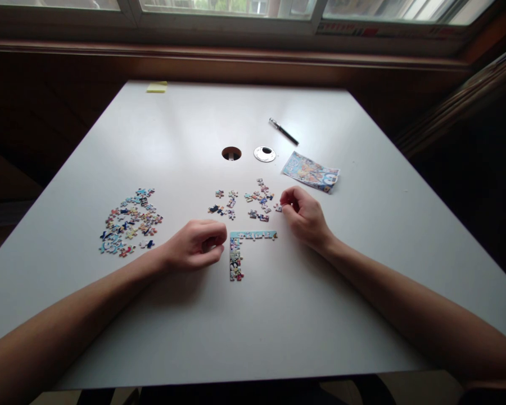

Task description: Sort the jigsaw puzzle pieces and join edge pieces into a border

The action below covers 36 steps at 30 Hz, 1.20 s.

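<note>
An L-shaped strip of joined jigsaw puzzle pieces [235,259] lies on the white table, with a light-blue top arm and a colourful left arm. Just left of its corner, my left hand [198,243] rests with its fingers curled in; nothing shows inside the curl. My right hand [302,214] is up and right of the strip, thumb and forefinger pinched at a small puzzle piece [278,207]. Its fingertips partly cover that piece. Loose puzzle pieces [263,200] lie beside the right hand, and another small group [231,203] sits above the strip.
A larger heap of loose pieces [130,222] spreads at the left. Behind my right hand lies a creased picture sheet [312,171], with a pen [283,131] beyond it. A round cable hole [231,153], its cover [265,154] and yellow sticky notes [157,87] are farther back.
</note>
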Each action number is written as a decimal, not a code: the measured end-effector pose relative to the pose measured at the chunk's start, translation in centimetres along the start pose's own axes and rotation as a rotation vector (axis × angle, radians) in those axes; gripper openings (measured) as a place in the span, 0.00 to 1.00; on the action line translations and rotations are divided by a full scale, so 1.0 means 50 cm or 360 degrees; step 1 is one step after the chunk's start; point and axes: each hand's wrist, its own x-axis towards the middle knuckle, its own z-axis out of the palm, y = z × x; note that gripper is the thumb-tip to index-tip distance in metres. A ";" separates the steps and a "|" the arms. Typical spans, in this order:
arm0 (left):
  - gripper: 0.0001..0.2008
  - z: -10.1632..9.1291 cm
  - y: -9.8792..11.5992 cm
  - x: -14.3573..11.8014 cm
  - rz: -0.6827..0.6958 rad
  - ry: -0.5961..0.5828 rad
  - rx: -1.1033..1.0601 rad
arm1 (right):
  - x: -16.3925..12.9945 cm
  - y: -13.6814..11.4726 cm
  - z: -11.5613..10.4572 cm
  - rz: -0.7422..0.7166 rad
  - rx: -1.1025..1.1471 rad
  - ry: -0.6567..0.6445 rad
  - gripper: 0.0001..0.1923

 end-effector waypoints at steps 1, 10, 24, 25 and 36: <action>0.08 0.000 -0.001 0.000 0.0001 -0.0002 0.0002 | 0.000 0.000 0.000 0.0001 0.0001 0.0000 0.06; 0.08 -0.003 0.003 0.001 -0.0009 -0.0008 0.0004 | 0.000 0.001 0.001 -0.0007 -0.0002 -0.0004 0.06; 0.08 -0.003 0.000 0.000 -0.0003 -0.0017 0.0018 | 0.001 0.001 0.001 0.0004 0.0012 -0.0019 0.05; 0.08 -0.003 0.000 0.000 -0.0004 -0.0018 0.0021 | 0.001 0.001 0.001 0.0006 0.0010 -0.0019 0.05; 0.08 -0.003 0.005 0.004 0.0021 -0.0014 0.0044 | 0.000 -0.006 -0.001 0.0019 0.0006 -0.0028 0.05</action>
